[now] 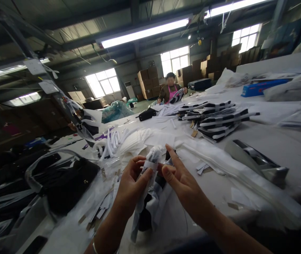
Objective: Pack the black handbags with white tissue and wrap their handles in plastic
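A black-and-white strap-like bundle (146,211) in clear and white wrapping stands tilted in front of me, with a white band (151,164) around its upper part. My left hand (134,176) is closed on the bundle, thumb pressed against the front near the band. On the other side is my right hand (180,173), its index finger stretched out and its thumb apart. One of its fingertips reaches the bundle's right edge beside the band. Just beyond the bundle lie thin white sheets (136,141).
A tape dispenser (258,160) and long white foam rolls (227,169) lie right. Striped straps (216,118) are piled farther back. Black bags (68,180) lie left. A person in a pink apron (172,92) handles a striped piece across the table (274,141).
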The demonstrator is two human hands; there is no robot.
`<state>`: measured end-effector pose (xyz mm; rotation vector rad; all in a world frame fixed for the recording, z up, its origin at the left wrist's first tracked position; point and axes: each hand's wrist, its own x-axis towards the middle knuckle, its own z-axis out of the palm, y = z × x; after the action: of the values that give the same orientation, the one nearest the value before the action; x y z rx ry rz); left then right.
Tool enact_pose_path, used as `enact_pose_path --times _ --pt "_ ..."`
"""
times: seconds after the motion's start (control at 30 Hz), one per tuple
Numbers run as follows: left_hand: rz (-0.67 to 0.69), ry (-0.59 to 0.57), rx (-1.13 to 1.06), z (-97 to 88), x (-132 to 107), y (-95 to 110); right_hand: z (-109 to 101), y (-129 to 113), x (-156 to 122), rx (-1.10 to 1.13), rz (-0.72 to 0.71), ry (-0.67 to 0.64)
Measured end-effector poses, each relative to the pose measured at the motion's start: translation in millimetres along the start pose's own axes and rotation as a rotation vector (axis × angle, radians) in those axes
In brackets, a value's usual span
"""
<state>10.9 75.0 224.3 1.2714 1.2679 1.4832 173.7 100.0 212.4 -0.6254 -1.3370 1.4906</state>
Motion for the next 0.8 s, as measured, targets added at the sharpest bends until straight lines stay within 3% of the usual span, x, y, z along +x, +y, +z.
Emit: enact_pose_path --times 0.17,0.3,0.4,0.5,0.63,0.8 --pt "0.089 0.016 0.094 8.8 -2 2 11 6 19 0.141 0.014 0.09" --pt "0.245 0.075 0.232 -3.8 -2 3 10 12 27 0.233 0.002 0.129" --pt "0.318 0.13 0.288 -23.7 -13 -11 5 14 29 0.245 -0.012 0.191" --pt "0.202 0.062 0.25 -30.3 -35 -40 2 15 37 0.248 0.008 0.208" --pt "0.123 0.014 0.196 -7.5 -50 -73 10 10 59 0.255 0.035 0.168" --pt "0.112 0.01 0.148 14.6 -33 -83 18 5 81 0.279 0.021 0.174"
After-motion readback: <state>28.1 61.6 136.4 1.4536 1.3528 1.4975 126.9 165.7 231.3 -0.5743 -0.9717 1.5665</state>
